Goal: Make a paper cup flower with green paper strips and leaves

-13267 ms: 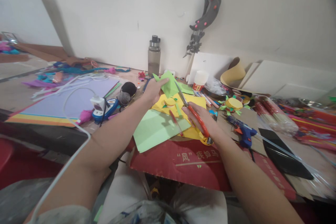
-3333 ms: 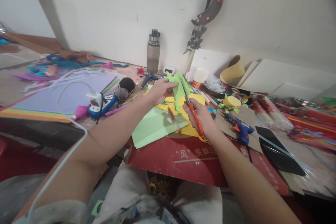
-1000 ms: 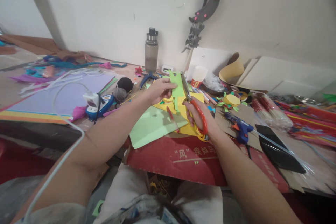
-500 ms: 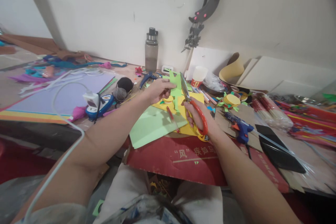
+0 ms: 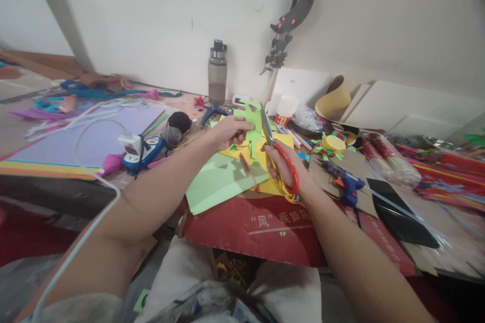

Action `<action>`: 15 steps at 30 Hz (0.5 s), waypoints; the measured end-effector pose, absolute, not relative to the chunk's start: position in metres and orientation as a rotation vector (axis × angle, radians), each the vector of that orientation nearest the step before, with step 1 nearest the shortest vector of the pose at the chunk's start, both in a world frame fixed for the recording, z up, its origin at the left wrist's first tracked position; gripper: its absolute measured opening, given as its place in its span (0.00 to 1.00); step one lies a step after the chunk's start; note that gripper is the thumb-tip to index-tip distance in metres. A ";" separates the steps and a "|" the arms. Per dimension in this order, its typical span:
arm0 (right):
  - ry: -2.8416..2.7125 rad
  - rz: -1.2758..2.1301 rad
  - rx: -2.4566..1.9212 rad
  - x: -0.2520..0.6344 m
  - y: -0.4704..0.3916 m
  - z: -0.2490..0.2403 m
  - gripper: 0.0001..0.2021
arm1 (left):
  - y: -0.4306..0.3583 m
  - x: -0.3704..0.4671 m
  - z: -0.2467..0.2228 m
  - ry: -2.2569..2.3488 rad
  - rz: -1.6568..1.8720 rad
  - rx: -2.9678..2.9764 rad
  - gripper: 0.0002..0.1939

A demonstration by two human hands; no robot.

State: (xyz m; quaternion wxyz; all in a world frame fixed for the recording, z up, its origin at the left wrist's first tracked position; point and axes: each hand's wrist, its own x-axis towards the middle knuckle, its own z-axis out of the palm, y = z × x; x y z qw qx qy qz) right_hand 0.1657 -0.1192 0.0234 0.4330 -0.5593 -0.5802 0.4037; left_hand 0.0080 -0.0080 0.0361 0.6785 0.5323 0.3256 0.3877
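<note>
A bright green piece of paper [image 5: 254, 122] is pinched between the thumb and fingers of my left hand [image 5: 232, 131]. My right hand [image 5: 282, 164] grips scissors [image 5: 291, 169] with red and yellow handles, their blades pointing up and away along the right edge of that paper. Whether the blades touch it, I cannot tell. Below my hands lie yellow sheets [image 5: 271, 181], a pale green sheet [image 5: 215, 186] and a red pen [image 5: 248, 171]. All of these rest on or over a red printed board [image 5: 242, 232].
A grey bottle [image 5: 217, 73] stands by the wall, with a paper cup [image 5: 285, 110] to its right. A blue glue gun [image 5: 348, 186] lies on the right. Left of my arm sits a blue power socket [image 5: 144, 154] with a white cable [image 5: 115, 197] crossing near my forearm.
The green paper has shifted slightly in my left hand, and its lower strip hangs differently near the blades. Both hands stay in nearly the same place; the view has moved a little.
</note>
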 end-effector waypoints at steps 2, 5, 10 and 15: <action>-1.445 1.012 -1.393 0.166 -0.119 0.022 0.18 | -0.007 0.007 0.036 0.730 0.855 1.205 0.16; -1.451 1.037 -1.361 0.167 -0.118 0.020 0.18 | -0.003 0.003 0.038 0.706 0.876 1.181 0.16; -1.424 1.075 -1.354 0.165 -0.119 0.020 0.19 | 0.001 0.000 0.039 0.756 0.934 1.139 0.15; -1.404 1.086 -1.380 0.163 -0.120 0.023 0.19 | -0.003 0.005 0.036 0.772 0.911 1.138 0.12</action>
